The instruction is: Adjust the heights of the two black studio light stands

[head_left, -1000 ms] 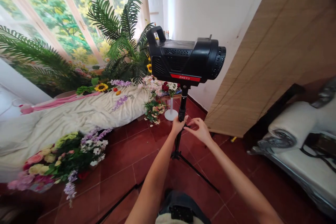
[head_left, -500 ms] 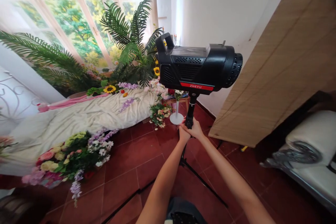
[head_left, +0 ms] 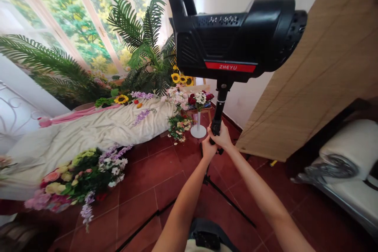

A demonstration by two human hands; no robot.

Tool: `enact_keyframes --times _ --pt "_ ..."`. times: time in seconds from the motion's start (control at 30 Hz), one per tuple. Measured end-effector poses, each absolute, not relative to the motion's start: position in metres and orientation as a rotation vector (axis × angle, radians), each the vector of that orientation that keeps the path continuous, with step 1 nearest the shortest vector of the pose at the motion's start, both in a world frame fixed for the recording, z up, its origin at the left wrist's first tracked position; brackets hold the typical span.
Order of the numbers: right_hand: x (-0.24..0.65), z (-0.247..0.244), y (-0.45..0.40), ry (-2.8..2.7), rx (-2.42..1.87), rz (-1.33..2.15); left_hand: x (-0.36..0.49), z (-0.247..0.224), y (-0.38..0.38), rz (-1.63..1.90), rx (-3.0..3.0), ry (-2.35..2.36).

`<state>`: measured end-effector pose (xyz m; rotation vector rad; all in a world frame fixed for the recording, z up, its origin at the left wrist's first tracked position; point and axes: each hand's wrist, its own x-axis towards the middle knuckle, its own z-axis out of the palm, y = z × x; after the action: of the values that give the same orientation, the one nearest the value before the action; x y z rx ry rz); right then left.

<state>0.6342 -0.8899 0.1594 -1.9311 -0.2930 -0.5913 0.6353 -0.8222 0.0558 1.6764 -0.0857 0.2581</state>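
Note:
A large black studio light [head_left: 224, 43] with a red ZHEYU label sits on top of a black stand [head_left: 219, 112]. Its front end points to the right. Both my hands are closed round the stand's pole below the light. My left hand [head_left: 209, 149] grips the lower part, and my right hand [head_left: 223, 136] is wrapped round it just above and to the right. The stand's thin black legs [head_left: 230, 201] spread over the floor beneath my forearms.
A cream-draped bench [head_left: 97, 134] with flowers [head_left: 73, 181] lies at the left. Palm leaves [head_left: 144, 43] rise before the window. Beside a white-based stand [head_left: 198, 130] are more flowers. At the right are a hanging bamboo blind [head_left: 295, 71] and a cream sofa [head_left: 351, 149].
The light has risen and looks larger and nearer, with more of the pole showing below it. My hands still grip the pole, slightly shifted.

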Motion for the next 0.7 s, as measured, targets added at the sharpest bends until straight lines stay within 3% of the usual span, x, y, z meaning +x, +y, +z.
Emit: enact_keyframes --times 0.33,0.53,0.7 --pt "0.644 0.204 -0.887 -0.338 -1.911 -0.74 0.63 0.061 -0.816 0.346 1.732 -0.16" --pt "0.641 0.21 -0.883 -0.258 -1.942 -0.859 0.63 0.062 -0.817 0.308 1.707 -0.16" --pt "0.643 0.211 -0.886 -0.35 -1.896 -0.765 0.629 0.065 -0.818 0.298 1.692 -0.144"
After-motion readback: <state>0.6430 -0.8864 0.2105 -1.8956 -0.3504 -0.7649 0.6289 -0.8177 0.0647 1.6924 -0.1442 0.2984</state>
